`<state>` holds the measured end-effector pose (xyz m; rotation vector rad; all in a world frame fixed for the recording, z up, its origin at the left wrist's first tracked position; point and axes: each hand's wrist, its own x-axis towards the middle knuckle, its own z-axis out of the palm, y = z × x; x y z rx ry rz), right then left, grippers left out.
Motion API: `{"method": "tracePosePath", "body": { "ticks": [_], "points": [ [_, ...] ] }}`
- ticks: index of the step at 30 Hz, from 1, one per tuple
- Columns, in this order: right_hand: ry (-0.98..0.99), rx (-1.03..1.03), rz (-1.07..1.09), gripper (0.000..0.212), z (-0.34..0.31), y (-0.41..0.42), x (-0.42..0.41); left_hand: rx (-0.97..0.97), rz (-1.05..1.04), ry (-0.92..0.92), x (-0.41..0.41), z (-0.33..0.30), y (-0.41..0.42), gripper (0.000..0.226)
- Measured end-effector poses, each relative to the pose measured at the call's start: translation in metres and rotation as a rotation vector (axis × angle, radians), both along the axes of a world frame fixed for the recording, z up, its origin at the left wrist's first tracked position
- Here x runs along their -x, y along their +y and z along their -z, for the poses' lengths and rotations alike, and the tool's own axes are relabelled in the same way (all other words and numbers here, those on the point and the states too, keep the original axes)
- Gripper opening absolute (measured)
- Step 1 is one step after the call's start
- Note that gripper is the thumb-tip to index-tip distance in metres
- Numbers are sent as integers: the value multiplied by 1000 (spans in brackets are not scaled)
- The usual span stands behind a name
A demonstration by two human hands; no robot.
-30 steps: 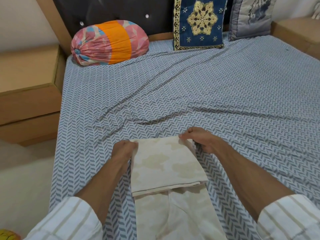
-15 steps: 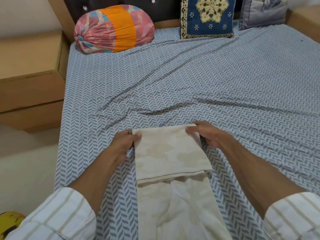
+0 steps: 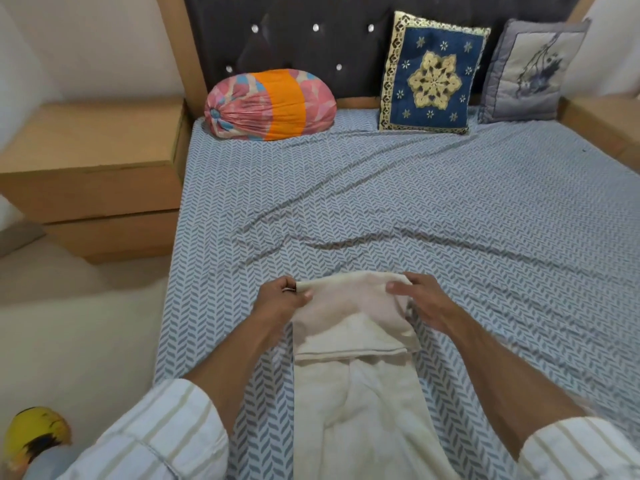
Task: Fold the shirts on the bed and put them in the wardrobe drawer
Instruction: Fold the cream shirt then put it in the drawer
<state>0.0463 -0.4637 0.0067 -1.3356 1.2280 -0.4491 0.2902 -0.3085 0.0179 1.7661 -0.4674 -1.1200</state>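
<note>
On the bed (image 3: 450, 202), my left hand (image 3: 282, 301) and right hand (image 3: 424, 303) each pinched the shirt's (image 3: 349, 317) twelve o'clock fold, keeping edges aligned.

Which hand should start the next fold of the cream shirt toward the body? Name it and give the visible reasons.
Left, slightly. The left hand already pinches the far left corner of the cream shirt, fingers curled round the edge. The right hand lies looser on the far right corner. Both will likely pull together.
</note>
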Motion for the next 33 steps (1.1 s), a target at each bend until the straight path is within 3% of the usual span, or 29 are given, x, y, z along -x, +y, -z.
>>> {"method": "tracePosePath", "body": {
  "ticks": [7, 12, 15, 20, 23, 25, 29, 33],
  "points": [
    [144, 323, -203, 20, -51, 62, 58, 162, 169, -219, 23, -48, 74, 15],
    [313, 544, -285, 24, -60, 129, 102, 179, 278, -432, 52, -49, 141, 12],
    [301, 672, -251, 35, -57, 174, 124, 180, 329, -539, 75, -41, 183, 17],
    [262, 910, -323, 20, -30, 231, 165, 199, 526, -766, 108, -18, 250, 40],
    [298, 966, -359, 18, -8, 259, 188, 205, 616, -823, 124, -4, 272, 29],
    [350, 982, -373, 20, 7, 274, 201, 151, 707, -873, 136, 1, 278, 19],
    [457, 963, -439, 36, 33, 295, 215, -164, 1054, -1020, 158, 3, 282, 20],
    [602, 860, -589, 36, 40, 306, 216, -263, 1097, -996, 162, 6, 283, 14]
  ]
}}
